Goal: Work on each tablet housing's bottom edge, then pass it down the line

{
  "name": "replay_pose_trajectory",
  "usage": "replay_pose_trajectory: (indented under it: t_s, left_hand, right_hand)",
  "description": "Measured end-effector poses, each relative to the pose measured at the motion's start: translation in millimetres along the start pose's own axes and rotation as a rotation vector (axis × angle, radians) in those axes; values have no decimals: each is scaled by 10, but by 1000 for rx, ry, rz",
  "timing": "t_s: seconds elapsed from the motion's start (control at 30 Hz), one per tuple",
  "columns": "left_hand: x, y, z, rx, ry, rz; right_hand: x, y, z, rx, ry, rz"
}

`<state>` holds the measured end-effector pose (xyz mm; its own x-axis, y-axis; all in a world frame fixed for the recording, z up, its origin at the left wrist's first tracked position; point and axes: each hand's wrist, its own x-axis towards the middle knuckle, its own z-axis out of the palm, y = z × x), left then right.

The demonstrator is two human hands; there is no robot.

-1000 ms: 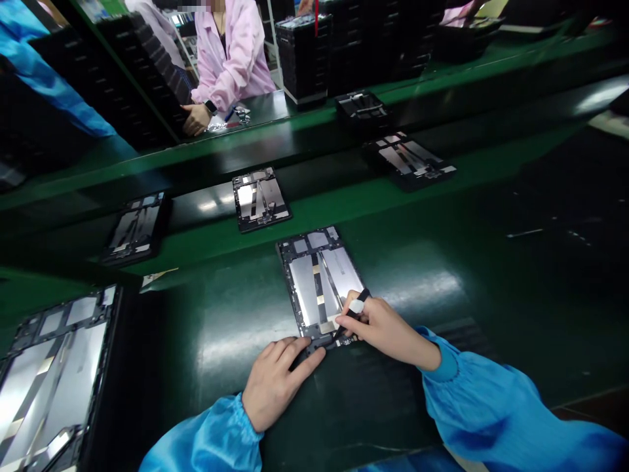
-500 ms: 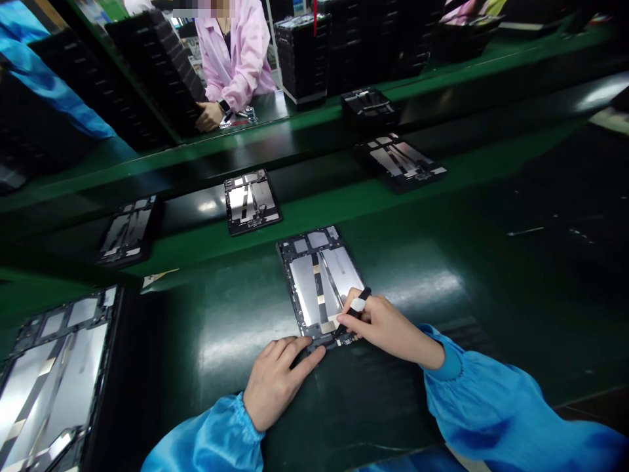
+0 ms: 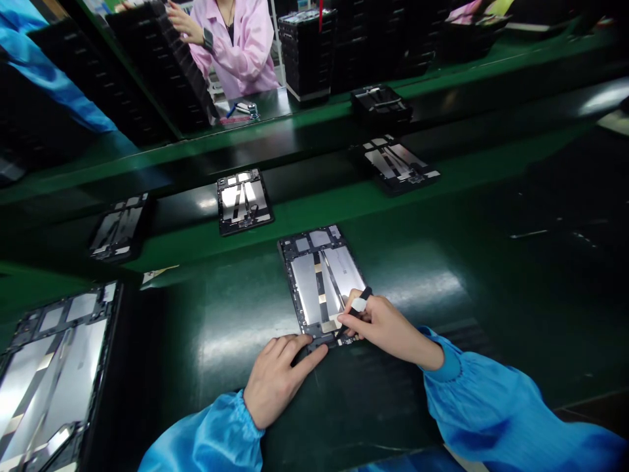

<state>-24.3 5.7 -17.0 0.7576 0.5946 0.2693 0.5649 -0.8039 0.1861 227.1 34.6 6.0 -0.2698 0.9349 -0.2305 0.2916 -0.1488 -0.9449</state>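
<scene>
An opened tablet (image 3: 328, 282) lies in front of me with its silvery inside and black flex cables facing up. My left hand (image 3: 281, 377) rests at its near left corner, fingers stretched and thumb apart, touching the lower edge. In my right hand (image 3: 376, 324) is a black pen-like tool (image 3: 362, 301) with a white band, pinched between thumb and fingers. Its dark tip points down at the small circuit board (image 3: 348, 340) along the tablet's near edge. Whether the tip touches is too small to tell.
Opened tablets (image 3: 244, 203) (image 3: 119, 228) (image 3: 400, 164) lie along the conveyor beyond the bench. Another tablet (image 3: 54, 387) sits at near left on a dark stack. Across stand stacks of black trays (image 3: 160, 65), where a person in pink (image 3: 240, 49) works. A black tray (image 3: 381, 108) is at the back.
The tablets on the conveyor have shifted left. The person in pink has raised a hand from the foot of the tray stack to its upper part. My hands have barely moved.
</scene>
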Motion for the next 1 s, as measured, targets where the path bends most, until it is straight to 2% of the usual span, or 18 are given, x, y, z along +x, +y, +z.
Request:
replay_pose_trajectory:
  t_s: [0.27,0.57,0.7,0.8,0.9,1.0]
  left_hand:
    - [18,4,-8,25,-9,-12]
    - [117,159,5,93,-70,-102]
    - [-13,82,-12,-16,-23,-35]
    - [-35,70,-30,-36,55,-19]
    - [129,97,31,36,81,25]
    - [530,-68,184,108,-4,-24]
  right_hand:
    - [-2,-43,-1,-49,2,8]
    - [-8,-75,-7,-133,43,-46]
    - [14,-2,4,-29,89,-19]
    - [11,52,45,77,146,-34]
    - [-36,102,93,142,319,-78]
    - [-50,222,98,111,432,-98]
